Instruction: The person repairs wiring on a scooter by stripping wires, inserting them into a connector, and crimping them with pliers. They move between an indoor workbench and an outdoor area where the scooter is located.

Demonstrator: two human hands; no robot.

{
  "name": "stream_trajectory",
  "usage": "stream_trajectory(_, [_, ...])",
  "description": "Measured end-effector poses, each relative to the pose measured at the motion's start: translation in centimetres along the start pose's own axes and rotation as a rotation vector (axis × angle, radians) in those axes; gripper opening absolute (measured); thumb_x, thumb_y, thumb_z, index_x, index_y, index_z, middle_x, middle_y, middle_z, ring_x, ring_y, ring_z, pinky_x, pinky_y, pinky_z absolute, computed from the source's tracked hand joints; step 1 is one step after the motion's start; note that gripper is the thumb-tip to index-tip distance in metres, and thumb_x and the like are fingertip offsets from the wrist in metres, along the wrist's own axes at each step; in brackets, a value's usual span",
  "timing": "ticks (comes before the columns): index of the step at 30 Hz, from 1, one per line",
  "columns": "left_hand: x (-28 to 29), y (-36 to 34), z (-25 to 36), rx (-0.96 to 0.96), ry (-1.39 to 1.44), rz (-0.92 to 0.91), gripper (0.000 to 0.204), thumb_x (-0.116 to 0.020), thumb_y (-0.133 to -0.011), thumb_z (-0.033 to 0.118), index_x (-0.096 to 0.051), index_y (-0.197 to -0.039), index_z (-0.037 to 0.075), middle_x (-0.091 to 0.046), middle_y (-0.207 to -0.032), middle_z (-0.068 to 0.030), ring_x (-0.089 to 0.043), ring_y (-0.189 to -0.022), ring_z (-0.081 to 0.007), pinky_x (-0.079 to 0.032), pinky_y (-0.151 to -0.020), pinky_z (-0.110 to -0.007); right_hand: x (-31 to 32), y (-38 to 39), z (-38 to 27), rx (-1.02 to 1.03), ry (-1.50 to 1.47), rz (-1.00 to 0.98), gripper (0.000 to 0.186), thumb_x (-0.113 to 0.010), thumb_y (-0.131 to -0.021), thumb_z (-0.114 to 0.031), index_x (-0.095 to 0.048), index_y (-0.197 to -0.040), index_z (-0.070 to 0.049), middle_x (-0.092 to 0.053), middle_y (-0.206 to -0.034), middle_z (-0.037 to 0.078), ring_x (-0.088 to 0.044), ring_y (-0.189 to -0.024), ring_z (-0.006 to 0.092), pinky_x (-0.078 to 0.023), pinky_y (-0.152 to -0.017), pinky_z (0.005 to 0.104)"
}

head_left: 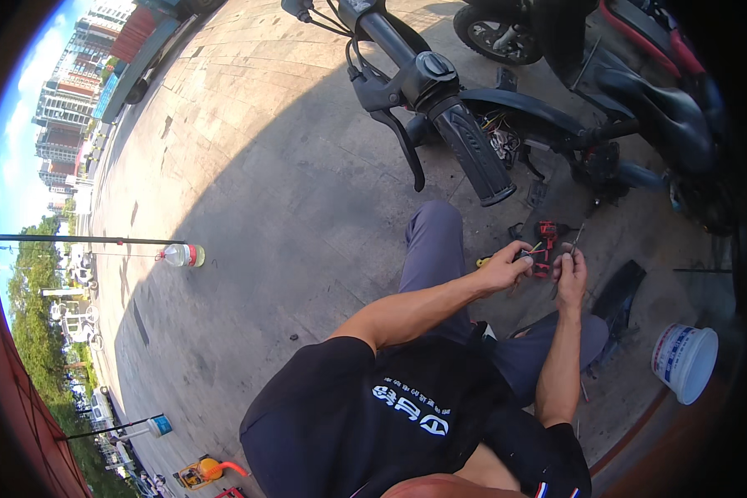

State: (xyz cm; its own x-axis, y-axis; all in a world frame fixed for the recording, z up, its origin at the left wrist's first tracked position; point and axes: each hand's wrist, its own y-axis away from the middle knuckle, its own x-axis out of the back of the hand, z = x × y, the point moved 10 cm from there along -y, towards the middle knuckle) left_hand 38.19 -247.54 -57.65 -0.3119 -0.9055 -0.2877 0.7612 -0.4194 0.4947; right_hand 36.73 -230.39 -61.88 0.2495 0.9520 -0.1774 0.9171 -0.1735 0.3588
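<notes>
My left hand (506,267) is closed in a pinch; short thin coloured wires (536,249), yellowish and red, stick out past its fingertips. A yellow end of some object (482,261) shows beside that hand; I cannot tell whether it is held. Close by on the right, my right hand (570,278) pinches a thin dark cable (580,234) that runs up toward the scooter. Behind both hands a red and black power drill (545,232) lies on the ground. The electric scooter's handlebar grip (476,153) stands above them, and loose wires (503,143) show in its opened body.
A white bucket (686,365) stands at the right. More scooter parts and a wheel (496,37) are at the upper right. A bottle of yellowish liquid (183,256) hangs from a pole at left. A yellow and orange machine (201,471) sits at lower left.
</notes>
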Motion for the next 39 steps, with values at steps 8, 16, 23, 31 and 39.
stream_trajectory(8, [2.5, 4.1, 0.0, -0.268, 0.43, 0.129, 0.03, -0.046, -0.099, 0.019, -0.043, -0.126, 0.006, -0.062, -0.103, -0.0084, -0.058, -0.096, -0.0182, -0.047, -0.076, -0.03, -9.8, 12.3, 3.2, 0.024, -0.194, -0.275, 0.021, -0.066, -0.09, -0.019, -0.058, -0.102, -0.004, -0.054, -0.07, -0.003, -0.044, -0.049, 0.0034, -0.034, -0.044, 0.0194])
stream_trajectory(16, [-3.8, 8.2, 0.8, -0.343, 0.426, -0.207, 0.03, -0.049, -0.098, 0.021, -0.042, -0.125, 0.008, -0.062, -0.113, -0.0166, -0.057, -0.107, -0.0281, -0.049, -0.087, -0.04, -7.8, 16.6, 1.8, -0.144, -0.543, -0.265, 0.017, -0.064, -0.092, -0.026, -0.057, -0.089, -0.01, -0.055, -0.074, -0.001, -0.046, -0.054, 0.0046, -0.035, -0.045, 0.0191])
stream_trajectory(23, [-6.3, 7.6, 3.2, -0.331, 0.328, -0.404, 0.027, -0.054, -0.096, 0.02, -0.051, -0.118, 0.007, -0.063, -0.113, -0.0167, -0.058, -0.109, -0.0294, -0.045, -0.094, -0.042, -6.4, 16.3, -0.7, -0.037, -0.497, -0.271, 0.022, -0.058, -0.095, -0.031, -0.057, -0.093, -0.009, -0.055, -0.074, 0.0, -0.046, -0.055, 0.0044, -0.037, -0.046, 0.019])
stream_trajectory(31, [-5.4, 0.5, 8.5, -0.294, 0.365, -0.373, 0.038, -0.052, -0.095, 0.013, -0.044, -0.13, 0.003, -0.061, -0.108, -0.0135, -0.06, -0.094, -0.0242, -0.049, -0.085, -0.042, -1.6, 10.0, -8.4, 0.279, 0.01, -0.052, 0.032, -0.045, -0.1, -0.023, -0.056, -0.119, -0.001, -0.061, -0.076, 0.003, -0.052, -0.059, 0.0065, -0.042, -0.053, 0.0211])
stream_trajectory(39, [-5.3, -13.1, 7.4, -0.018, 0.447, -0.387, 0.042, -0.038, -0.1, 0.04, -0.047, -0.119, 0.004, -0.054, -0.079, -0.008, -0.044, -0.057, -0.014, -0.035, -0.054, -0.026, -0.7, -1.0, -10.2, 0.303, 0.256, 0.003, 0.032, -0.043, -0.09, -0.005, -0.055, -0.119, -0.001, -0.067, -0.083, 0.013, -0.067, -0.079, 0.0228, -0.051, -0.074, 0.0323])
